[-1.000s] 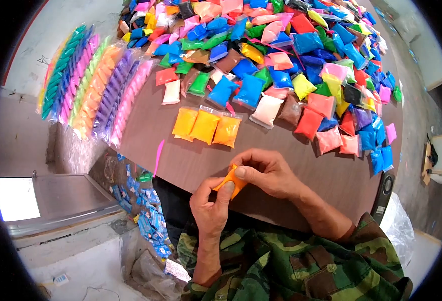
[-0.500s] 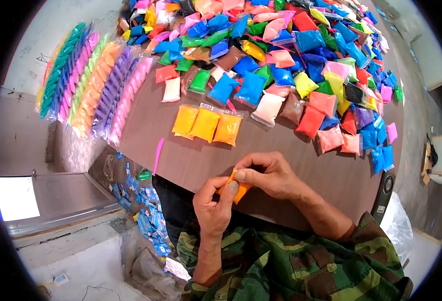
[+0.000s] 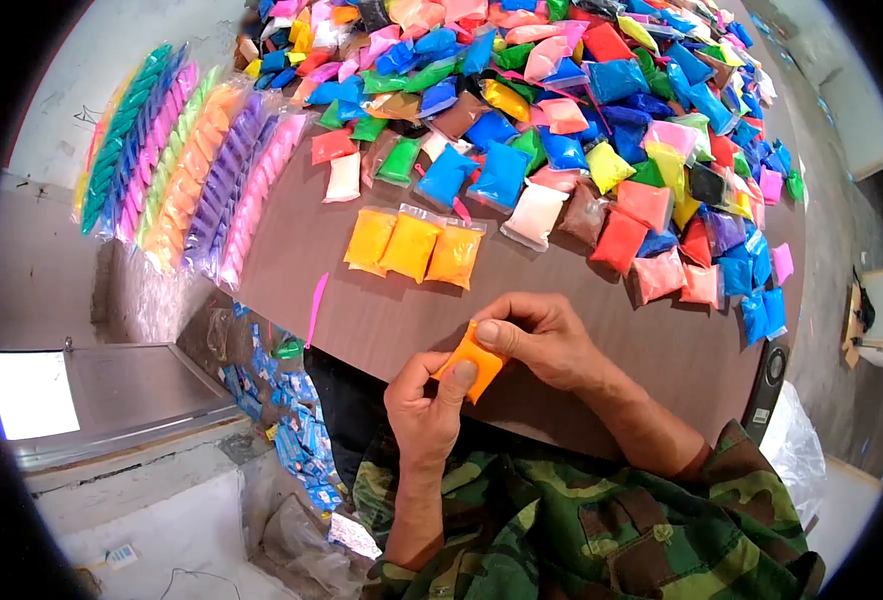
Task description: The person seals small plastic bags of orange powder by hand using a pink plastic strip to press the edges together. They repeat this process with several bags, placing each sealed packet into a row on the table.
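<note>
Between my two hands, above the near edge of the table, is an orange packet [image 3: 478, 366] of what looks like soft clay. My left hand [image 3: 427, 402] pinches its lower left side with the thumb on top. At its upper right corner, my right hand [image 3: 546, 343] grips it between thumb and bent fingers. Just beyond my hands, three yellow-orange packets [image 3: 408, 247] lie side by side, slightly overlapping, in clear bags. To their left rests a thin pink plastic strip [image 3: 316, 308] at the table edge.
A large heap of colourful packets [image 3: 601, 150] covers the far and right parts of the brown table [image 3: 291, 235]. Long clear sleeves of twisted coloured packets [image 3: 196, 185] hang over the left edge. Blue wrappers [image 3: 301, 440] litter the floor at lower left. A dark device [image 3: 769, 382] sits at the right edge.
The orange packet has turned so its broad face shows more, looking flatter and wider. My right hand has shifted slightly up and away; my left hand stays nearly in place.
</note>
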Action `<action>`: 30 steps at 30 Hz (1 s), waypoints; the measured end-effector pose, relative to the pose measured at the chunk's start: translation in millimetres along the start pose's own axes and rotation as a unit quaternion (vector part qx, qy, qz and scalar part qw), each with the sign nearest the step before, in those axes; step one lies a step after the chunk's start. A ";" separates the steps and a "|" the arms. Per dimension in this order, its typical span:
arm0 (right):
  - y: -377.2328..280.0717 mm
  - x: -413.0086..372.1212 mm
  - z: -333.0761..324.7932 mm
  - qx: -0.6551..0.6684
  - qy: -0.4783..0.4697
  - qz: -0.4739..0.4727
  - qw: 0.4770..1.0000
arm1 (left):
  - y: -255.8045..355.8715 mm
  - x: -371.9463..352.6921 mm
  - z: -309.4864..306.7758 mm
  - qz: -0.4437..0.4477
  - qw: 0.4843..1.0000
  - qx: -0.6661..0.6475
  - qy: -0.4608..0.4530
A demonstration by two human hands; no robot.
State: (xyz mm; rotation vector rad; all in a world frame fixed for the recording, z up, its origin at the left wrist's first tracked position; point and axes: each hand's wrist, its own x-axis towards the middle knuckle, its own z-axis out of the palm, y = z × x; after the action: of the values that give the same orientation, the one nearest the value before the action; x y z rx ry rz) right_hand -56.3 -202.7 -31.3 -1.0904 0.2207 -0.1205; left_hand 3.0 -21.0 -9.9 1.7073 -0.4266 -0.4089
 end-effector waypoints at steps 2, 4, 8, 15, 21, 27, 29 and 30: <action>-1.8 0.2 -0.4 -0.027 0.004 0.005 1.000 | -3.3 0.0 -1.2 0.001 1.000 0.008 -0.002; -4.3 0.3 -0.9 -0.039 0.005 0.009 0.999 | -4.0 0.9 1.3 0.000 1.000 -0.005 0.001; -5.4 0.9 0.8 -0.061 0.017 0.002 0.998 | -0.4 -0.6 -1.2 -0.036 0.998 -0.047 -0.020; -1.8 -1.0 4.0 -0.086 -0.031 -0.010 0.996 | -4.4 -3.0 -7.0 -0.046 0.998 -0.032 0.008; -1.7 -0.1 3.6 -0.080 0.008 0.005 0.997 | 3.8 -2.9 -2.7 -0.083 0.996 -0.043 0.006; 1.6 0.7 3.8 -0.080 0.027 -0.011 0.996 | 1.8 -0.2 -1.2 -0.080 0.995 -0.055 -0.007; -2.0 0.6 6.4 -0.059 0.020 -0.003 0.998 | 2.0 -1.4 -1.4 -0.082 0.995 -0.056 0.002; -3.3 0.6 7.3 -0.048 0.016 0.000 0.999 | 2.1 -2.2 -1.7 -0.084 0.995 -0.057 0.006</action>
State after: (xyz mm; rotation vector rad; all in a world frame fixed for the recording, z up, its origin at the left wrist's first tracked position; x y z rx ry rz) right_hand -54.0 -198.1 -25.3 -1.1849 0.2584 -0.1286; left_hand 1.7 -18.8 -7.5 1.6391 -0.2465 -0.5337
